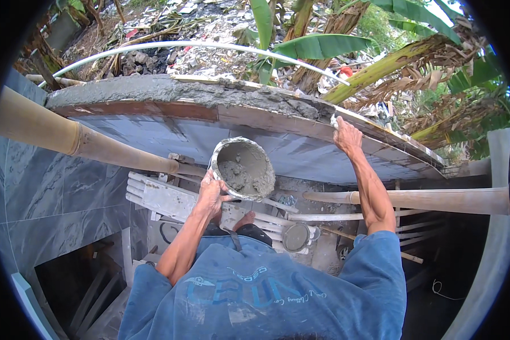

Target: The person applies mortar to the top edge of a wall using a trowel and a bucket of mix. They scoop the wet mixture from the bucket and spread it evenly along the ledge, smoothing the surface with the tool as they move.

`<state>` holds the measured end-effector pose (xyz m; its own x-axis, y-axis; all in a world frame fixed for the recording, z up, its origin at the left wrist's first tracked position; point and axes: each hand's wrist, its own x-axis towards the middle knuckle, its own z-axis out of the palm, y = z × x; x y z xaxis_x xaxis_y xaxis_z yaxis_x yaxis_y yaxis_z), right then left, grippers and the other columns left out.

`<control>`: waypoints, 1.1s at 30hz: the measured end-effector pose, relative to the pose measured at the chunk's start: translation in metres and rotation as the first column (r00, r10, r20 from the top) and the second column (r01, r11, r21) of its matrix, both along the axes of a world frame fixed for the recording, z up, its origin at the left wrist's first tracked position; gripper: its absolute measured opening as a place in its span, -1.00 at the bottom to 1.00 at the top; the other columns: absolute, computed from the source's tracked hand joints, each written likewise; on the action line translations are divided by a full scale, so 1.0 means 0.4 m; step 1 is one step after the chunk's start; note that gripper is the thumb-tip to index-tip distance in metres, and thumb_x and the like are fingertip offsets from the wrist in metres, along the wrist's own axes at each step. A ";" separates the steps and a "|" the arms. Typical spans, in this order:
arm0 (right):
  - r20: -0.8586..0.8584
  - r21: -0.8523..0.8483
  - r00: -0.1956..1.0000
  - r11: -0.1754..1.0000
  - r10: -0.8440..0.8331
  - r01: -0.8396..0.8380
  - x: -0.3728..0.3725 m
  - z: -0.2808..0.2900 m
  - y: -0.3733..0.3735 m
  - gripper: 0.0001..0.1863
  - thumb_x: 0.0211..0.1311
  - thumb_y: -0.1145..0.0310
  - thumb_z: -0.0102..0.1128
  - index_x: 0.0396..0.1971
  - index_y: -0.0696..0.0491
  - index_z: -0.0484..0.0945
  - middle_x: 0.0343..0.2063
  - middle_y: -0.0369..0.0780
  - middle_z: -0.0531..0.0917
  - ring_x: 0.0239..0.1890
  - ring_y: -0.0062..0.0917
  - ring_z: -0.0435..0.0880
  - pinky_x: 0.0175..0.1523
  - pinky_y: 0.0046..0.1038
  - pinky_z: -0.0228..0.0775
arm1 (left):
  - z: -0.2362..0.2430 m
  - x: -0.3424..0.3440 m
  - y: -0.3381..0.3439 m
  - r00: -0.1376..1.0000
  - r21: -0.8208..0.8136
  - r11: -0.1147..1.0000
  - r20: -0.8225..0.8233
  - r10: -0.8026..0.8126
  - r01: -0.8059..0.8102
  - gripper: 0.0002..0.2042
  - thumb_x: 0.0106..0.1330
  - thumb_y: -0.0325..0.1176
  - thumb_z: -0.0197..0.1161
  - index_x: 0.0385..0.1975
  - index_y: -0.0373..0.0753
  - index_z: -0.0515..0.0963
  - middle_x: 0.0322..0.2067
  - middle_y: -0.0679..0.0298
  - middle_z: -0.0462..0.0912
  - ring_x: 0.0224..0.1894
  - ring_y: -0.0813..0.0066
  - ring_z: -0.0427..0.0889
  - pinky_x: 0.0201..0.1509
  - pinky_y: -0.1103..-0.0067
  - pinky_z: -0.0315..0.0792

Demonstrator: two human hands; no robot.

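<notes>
We recorded a grey, marble-patterned tiled wall (pixel 90 184) on the left. Bamboo poles (pixel 45 122) crossed both sides above a soiled grey floor (pixel 326 258). Beyond, in daylight, we observed banana plants (pixel 326 46) and debris-strewn ground (pixel 201 28).

Blue short-sleeved fabric shirt (pixel 215 320): mine, faded, smudged whitish in front
Teal-blue printed lettering (pixel 246 292): across my chest
Black fabric legwear (pixel 258 233): mine
</notes>
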<state>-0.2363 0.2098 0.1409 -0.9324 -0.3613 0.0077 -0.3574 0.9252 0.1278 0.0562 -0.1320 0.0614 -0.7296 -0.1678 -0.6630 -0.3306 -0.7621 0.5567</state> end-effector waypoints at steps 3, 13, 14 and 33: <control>-0.004 -0.130 0.995 0.987 -0.097 0.096 0.049 0.024 0.006 -0.62 0.08 0.24 0.16 -0.07 -0.04 0.42 -0.31 -0.06 0.68 -0.22 -0.04 0.66 -0.16 -0.03 0.48 | 0.041 -0.025 0.035 0.999 -0.028 0.999 -0.023 -0.043 0.042 -0.55 0.04 -0.70 -0.04 -0.07 -0.08 0.34 -0.43 0.38 0.39 -0.39 0.56 0.41 -0.08 -0.13 0.48; 0.335 -0.165 0.930 0.981 0.149 -0.098 0.428 0.062 -0.074 -0.71 0.02 0.36 0.17 -0.20 0.07 0.51 -0.42 0.00 0.67 -0.29 0.00 0.67 -0.17 -0.05 0.51 | 0.094 -0.065 0.105 0.962 -0.296 0.929 -0.086 -0.259 0.223 -0.52 -0.07 -0.70 -0.02 -0.05 -0.28 0.45 -0.49 0.40 0.42 -0.54 0.65 0.37 -0.60 0.64 0.45; 0.341 -0.052 0.930 0.991 0.135 -0.125 0.429 0.030 -0.095 -0.73 0.05 0.38 0.16 -0.21 0.10 0.51 -0.42 0.00 0.67 -0.29 -0.04 0.69 -0.20 -0.08 0.54 | 0.096 -0.069 0.112 0.955 -0.308 0.918 -0.078 -0.286 0.250 -0.52 -0.07 -0.70 -0.02 -0.05 -0.28 0.45 -0.49 0.40 0.42 -0.54 0.65 0.37 -0.60 0.64 0.45; 0.124 -0.076 0.992 0.997 0.019 -0.010 0.464 -0.047 -0.135 -0.89 0.16 0.45 0.11 -0.35 0.14 0.44 -0.52 -0.12 0.67 -0.50 -0.37 0.74 -0.46 -0.36 0.57 | 0.139 -0.080 0.186 0.889 -0.586 0.740 -0.072 -0.452 0.329 -0.51 -0.07 -0.77 -0.03 -0.06 -0.30 0.47 -0.39 0.33 0.51 -0.56 0.67 0.43 -0.54 0.71 0.37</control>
<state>-0.0506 0.1559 0.1222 -0.9225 -0.3776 -0.0804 -0.3798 0.9250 0.0123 0.0240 -0.0578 0.1170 -0.9149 -0.1238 -0.3842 -0.3675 -0.1381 0.9197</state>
